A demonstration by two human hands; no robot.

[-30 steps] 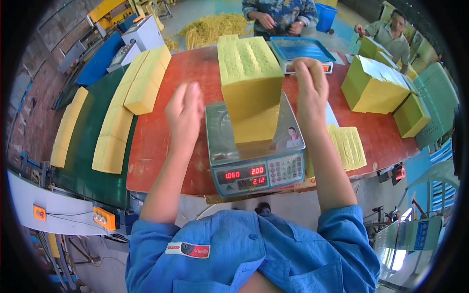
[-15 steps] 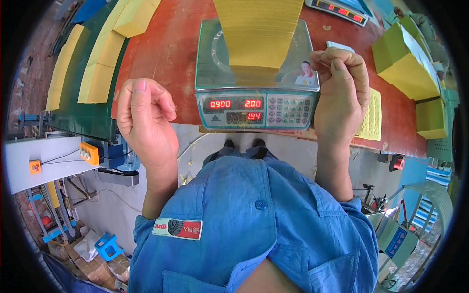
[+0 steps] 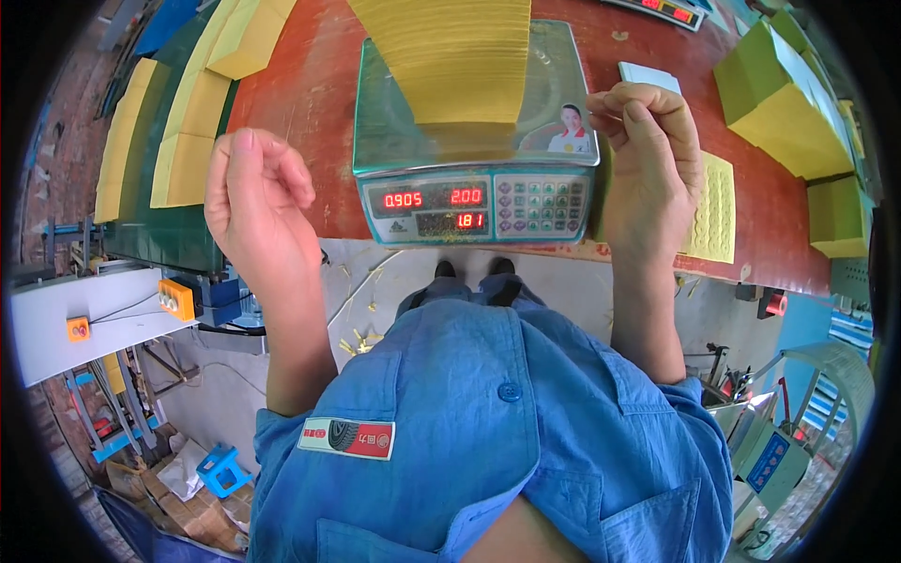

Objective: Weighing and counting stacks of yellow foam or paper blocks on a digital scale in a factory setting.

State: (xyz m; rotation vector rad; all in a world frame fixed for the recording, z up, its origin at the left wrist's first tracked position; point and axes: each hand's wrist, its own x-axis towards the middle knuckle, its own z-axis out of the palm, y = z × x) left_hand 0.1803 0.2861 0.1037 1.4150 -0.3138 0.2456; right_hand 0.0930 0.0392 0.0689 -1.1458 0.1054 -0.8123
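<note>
A tall stack of yellow paper sheets [image 3: 460, 66] stands on the steel pan of a digital weighing scale [image 3: 375, 136]. Red digits glow on its front panel, beside a keypad. My left hand [image 3: 258, 197] is raised to the left of the scale, fingers loosely curled in toward the thumb, with nothing visible in it. On the other side, my right hand [image 3: 652, 174] hovers by the scale's right edge. Its fingers are bent together near the thumb and appear empty. Neither hand touches the stack, whose top runs past the upper picture edge.
Yellow stacks line the green surface [image 3: 178, 225] at left, and more yellow blocks [image 3: 788, 103] stand at right. On the red table [image 3: 310, 84] lie a yellow embossed sheet [image 3: 713, 206] and a white pad [image 3: 649, 75]. Another scale [image 3: 657, 9] sits at the back.
The scale's red digits have changed. The scale and stack appear slightly further left and up in the picture as the view shifts. Both hands keep nearly the same pose, the left a little higher.
</note>
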